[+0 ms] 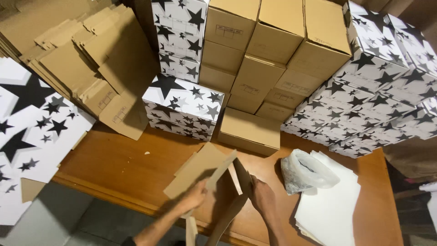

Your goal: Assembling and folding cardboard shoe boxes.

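Note:
A flat brown cardboard box blank (205,175) lies on the wooden table (123,168) near its front edge, with one flap raised. My left hand (193,197) grips the blank's left side at the raised flap. My right hand (263,197) holds the right flap, folded upward. Both hands are close together over the front edge of the table.
A clear plastic bag (304,171) rests on a stack of white paper sheets (330,205) at the right. Star-printed boxes (182,107) and plain brown boxes (250,130) are stacked behind. Flat brown blanks (91,64) and star-printed sheets (32,132) lie at the left.

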